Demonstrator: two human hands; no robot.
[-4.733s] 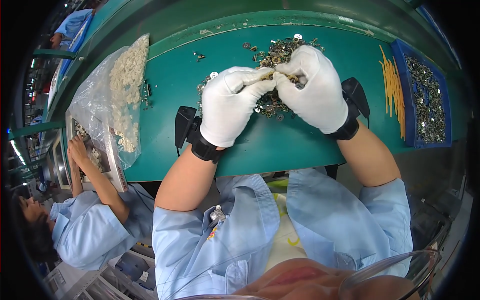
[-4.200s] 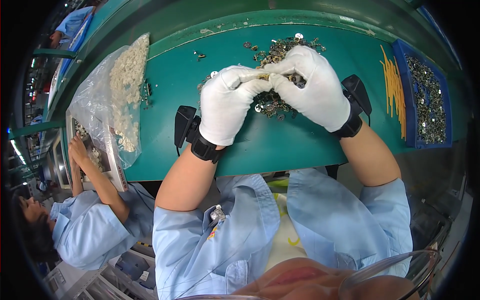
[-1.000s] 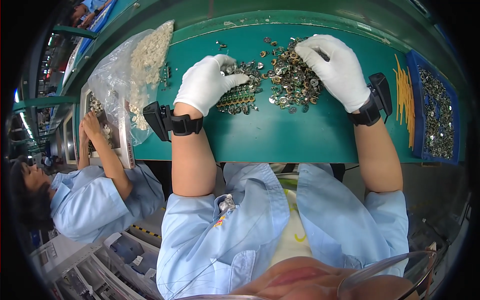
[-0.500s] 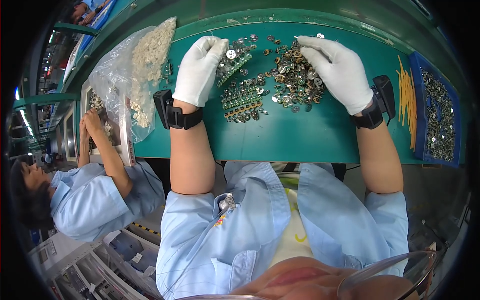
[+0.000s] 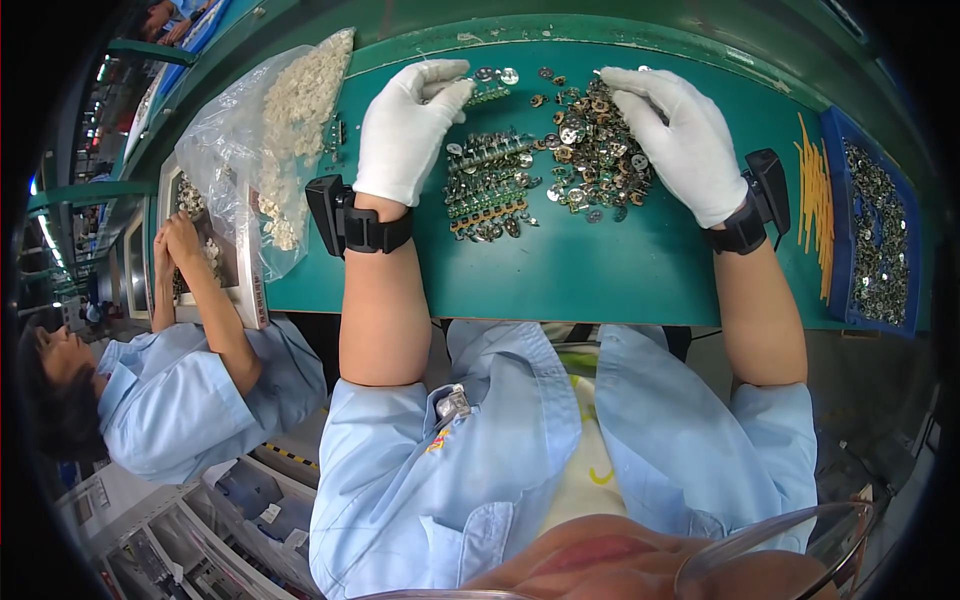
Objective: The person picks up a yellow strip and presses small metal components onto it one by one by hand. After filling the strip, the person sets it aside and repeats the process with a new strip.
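Note:
My left hand (image 5: 408,130), in a white glove, is at the far side of the green table with fingers curved and the thumb apart. Its thumb is beside the end of a green strip (image 5: 488,96) with small metal parts; whether they touch I cannot tell. Closer to me, several similar green strips (image 5: 488,185) lie side by side, set with metal pieces. My right hand (image 5: 680,140), also gloved, rests over the far right edge of a loose pile of round metal parts (image 5: 600,150). Its thumb and fingers are apart, with nothing visible between them.
At the right stand a blue tray (image 5: 835,230) of small metal parts and a row of thin orange-yellow sticks (image 5: 812,200). On the left lies a clear plastic bag (image 5: 225,130) with cream-coloured pieces (image 5: 305,95). Beyond it, a co-worker's hands (image 5: 180,240) work over a white-framed tray.
A green strip that was tilted beneath my left hand now lies with the other strips. My left hand has moved slightly farther away and its fingers have parted. The right hand has barely moved.

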